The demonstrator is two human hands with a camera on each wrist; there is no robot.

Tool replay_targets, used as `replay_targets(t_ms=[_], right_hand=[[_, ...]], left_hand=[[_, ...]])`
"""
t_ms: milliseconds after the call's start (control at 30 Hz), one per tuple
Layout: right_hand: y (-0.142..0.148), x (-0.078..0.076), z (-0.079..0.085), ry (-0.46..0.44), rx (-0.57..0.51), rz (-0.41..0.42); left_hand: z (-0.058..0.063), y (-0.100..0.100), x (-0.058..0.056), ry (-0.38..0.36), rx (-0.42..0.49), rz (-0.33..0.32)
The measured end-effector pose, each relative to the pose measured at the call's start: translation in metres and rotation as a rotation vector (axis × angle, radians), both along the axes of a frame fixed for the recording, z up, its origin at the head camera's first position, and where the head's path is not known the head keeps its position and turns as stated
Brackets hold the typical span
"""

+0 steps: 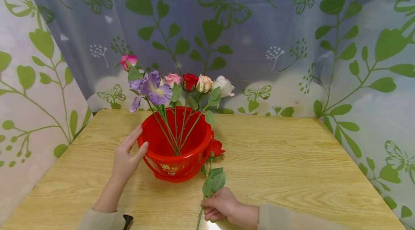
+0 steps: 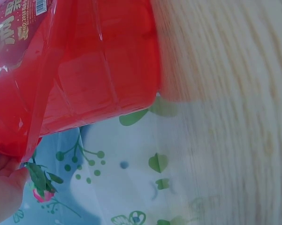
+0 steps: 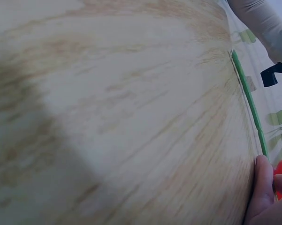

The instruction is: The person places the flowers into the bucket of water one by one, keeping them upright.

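A red plastic bucket [image 1: 176, 167] stands on the table, tilted toward me in the head view. My left hand [image 1: 127, 156] rests at its left rim, thumb spread apart from the fairly straight fingers; the left wrist view shows this hand [image 2: 7, 192] at the rim's edge. Low on its green stem, my right hand [image 1: 222, 204] pinches a red rose [image 1: 216, 148]. The rose's bloom overlaps the bucket's right side, its leaves above my fingers. In the right wrist view, the stem [image 3: 246, 91] runs out past the fingertips.
Inside the bucket lean a purple iris [image 1: 152, 87], a magenta rose [image 1: 128, 61], a pink rose [image 1: 172, 79], another red rose [image 1: 190, 81], a peach rose [image 1: 204, 83] and a white flower [image 1: 223, 85]. The wooden table [image 1: 279, 158] meets a patterned curtain [image 1: 259, 49] behind.
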State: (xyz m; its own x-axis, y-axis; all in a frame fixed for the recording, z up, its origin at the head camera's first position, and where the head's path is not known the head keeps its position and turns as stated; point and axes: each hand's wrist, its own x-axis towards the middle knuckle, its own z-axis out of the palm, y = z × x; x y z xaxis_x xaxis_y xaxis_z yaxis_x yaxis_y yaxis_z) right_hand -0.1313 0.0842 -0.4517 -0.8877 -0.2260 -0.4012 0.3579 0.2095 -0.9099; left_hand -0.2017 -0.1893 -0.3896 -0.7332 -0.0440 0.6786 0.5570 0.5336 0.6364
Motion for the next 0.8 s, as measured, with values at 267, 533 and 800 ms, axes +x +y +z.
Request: replay_targets(t_ms=[267,533,800], right_hand=[[0.004,0.001,0.002,-0.011,-0.040,-0.020],[0.017,0.000,0.008,0.001,-0.109,-0.059],[0.033,-0.009,0.021,0.048,-0.255,-0.151]], left_hand=[[0.002,0.002,0.001,0.020,0.012,-0.011],[-0.001,0.001,0.000,0.007,0.008,-0.009],[-0.002,-0.001,-0.002,0.039,-0.006,-0.003]])
